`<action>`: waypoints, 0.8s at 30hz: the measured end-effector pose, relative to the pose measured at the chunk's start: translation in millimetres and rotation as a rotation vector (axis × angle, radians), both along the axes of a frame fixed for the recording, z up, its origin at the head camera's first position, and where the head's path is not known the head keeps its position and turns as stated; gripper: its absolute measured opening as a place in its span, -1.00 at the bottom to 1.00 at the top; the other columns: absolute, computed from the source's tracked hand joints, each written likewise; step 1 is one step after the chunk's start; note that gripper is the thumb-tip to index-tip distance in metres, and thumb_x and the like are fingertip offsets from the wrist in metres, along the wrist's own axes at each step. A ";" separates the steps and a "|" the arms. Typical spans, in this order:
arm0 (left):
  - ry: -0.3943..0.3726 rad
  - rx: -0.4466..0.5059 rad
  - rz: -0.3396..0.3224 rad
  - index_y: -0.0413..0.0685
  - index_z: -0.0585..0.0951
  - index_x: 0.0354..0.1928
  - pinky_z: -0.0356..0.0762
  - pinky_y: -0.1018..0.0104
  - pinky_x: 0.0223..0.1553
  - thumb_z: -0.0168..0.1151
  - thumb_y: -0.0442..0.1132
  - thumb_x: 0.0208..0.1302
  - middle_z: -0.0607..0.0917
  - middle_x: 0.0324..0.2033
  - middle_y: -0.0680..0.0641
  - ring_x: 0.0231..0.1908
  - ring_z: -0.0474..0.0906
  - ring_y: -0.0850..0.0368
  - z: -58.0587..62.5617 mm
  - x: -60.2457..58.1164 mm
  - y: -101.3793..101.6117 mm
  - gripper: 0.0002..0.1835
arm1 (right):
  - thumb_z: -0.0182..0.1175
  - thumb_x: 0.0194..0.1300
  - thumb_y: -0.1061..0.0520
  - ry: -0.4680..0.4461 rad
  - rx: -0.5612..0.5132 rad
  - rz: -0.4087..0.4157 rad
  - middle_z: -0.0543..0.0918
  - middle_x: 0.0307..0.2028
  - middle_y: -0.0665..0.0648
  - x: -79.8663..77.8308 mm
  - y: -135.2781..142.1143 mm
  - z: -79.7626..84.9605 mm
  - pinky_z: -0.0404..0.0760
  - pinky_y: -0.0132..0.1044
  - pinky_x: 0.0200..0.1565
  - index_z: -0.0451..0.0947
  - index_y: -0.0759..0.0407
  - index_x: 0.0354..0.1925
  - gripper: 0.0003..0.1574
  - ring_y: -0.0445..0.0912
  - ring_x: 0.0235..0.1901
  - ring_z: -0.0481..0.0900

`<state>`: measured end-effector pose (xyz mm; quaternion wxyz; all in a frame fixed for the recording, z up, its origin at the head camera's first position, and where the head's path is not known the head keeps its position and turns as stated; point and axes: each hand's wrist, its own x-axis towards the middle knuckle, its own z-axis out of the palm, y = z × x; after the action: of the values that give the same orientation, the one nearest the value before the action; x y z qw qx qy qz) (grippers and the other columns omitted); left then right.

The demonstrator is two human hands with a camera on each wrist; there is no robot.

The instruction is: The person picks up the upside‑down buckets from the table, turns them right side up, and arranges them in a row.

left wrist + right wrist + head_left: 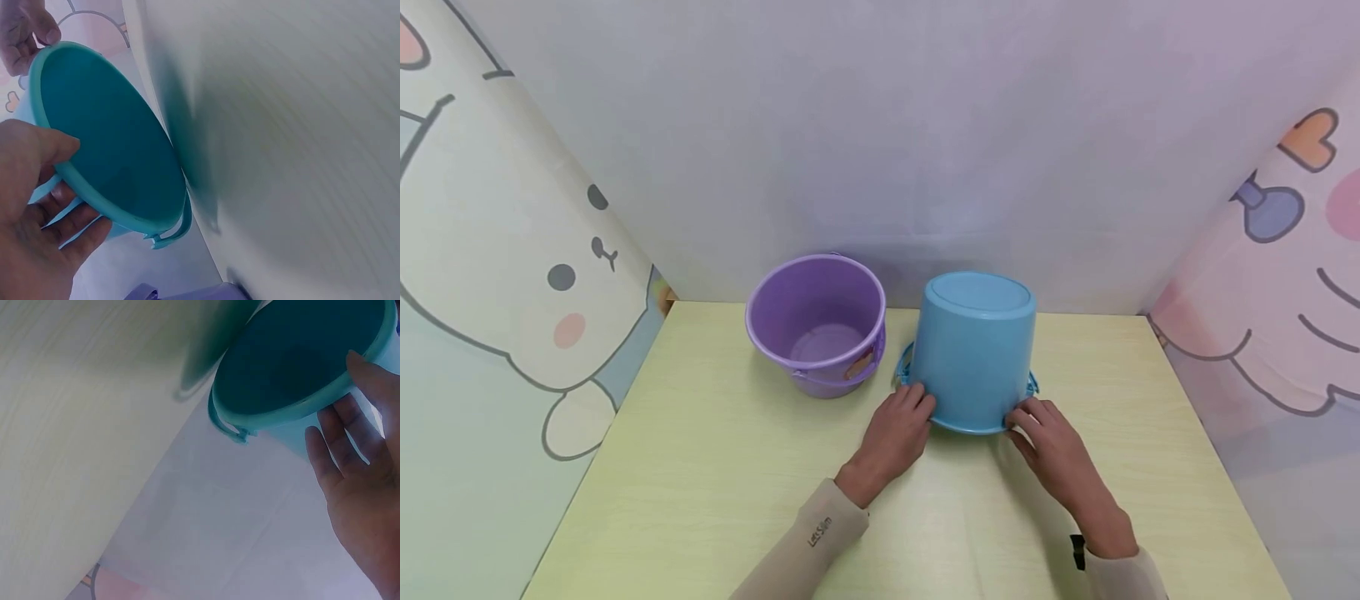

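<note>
A blue bucket (973, 358) is upside down and tilted, its closed base facing up. Its near rim is raised off the table, while the far rim meets the tabletop in the left wrist view. My left hand (897, 429) grips the rim at the near left, thumb (59, 145) over the edge inside and fingers along the outer wall. My right hand (1056, 454) pinches the rim at the near right in the same way, as the right wrist view shows. The bucket's handle (228, 428) hangs at the far side. Left of it stands a purple bucket (816, 312), upright.
The pale wooden table (700, 467) carries both buckets near its back edge. A plain light cloth (880, 125) hangs behind it. Cartoon-printed cloths (497, 275) stand along the left and right sides. The purple bucket's handle rests against its near right side.
</note>
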<state>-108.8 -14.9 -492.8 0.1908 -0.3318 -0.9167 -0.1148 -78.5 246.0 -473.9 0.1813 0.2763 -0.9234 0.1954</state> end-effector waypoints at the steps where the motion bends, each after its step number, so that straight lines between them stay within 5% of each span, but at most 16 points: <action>1: 0.005 0.007 -0.004 -0.05 0.45 -0.28 0.34 0.33 -0.40 -0.09 -0.26 0.32 0.32 -0.35 -0.01 -0.39 0.24 0.12 0.5 0.2 -0.4 -0.89 | -0.27 0.32 -0.28 0.005 0.002 0.003 0.45 -0.26 0.00 0.2 0.3 0.6 0.50 -0.17 -0.27 0.49 0.08 -0.31 -0.43 -0.07 -0.26 0.38; 14: 0.002 0.065 -0.040 -0.02 0.43 -0.33 0.33 0.34 -0.42 0.09 -0.27 0.28 0.32 -0.39 0.01 -0.41 0.24 0.12 8.1 3.2 -2.6 -0.95 | -0.26 0.31 -0.32 0.021 -0.025 0.015 0.45 -0.27 -0.02 1.5 4.2 5.4 0.52 -0.20 -0.30 0.50 0.08 -0.31 -0.39 -0.12 -0.27 0.38; 24: -0.020 0.093 -0.045 -0.02 0.46 -0.31 0.34 0.35 -0.42 -0.05 -0.23 0.36 0.34 -0.38 0.02 -0.40 0.25 0.13 13.6 4.2 -2.6 -0.89 | -0.26 0.34 -0.31 0.013 -0.052 0.005 0.44 -0.22 0.00 2.7 6.0 12.5 0.54 -0.18 -0.21 0.51 0.08 -0.27 -0.39 -0.10 -0.17 0.39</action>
<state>-104.6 -17.6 -479.2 0.1942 -0.3420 -0.9045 -0.1650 -75.8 252.0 -461.4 0.1940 0.2750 -0.9162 0.2177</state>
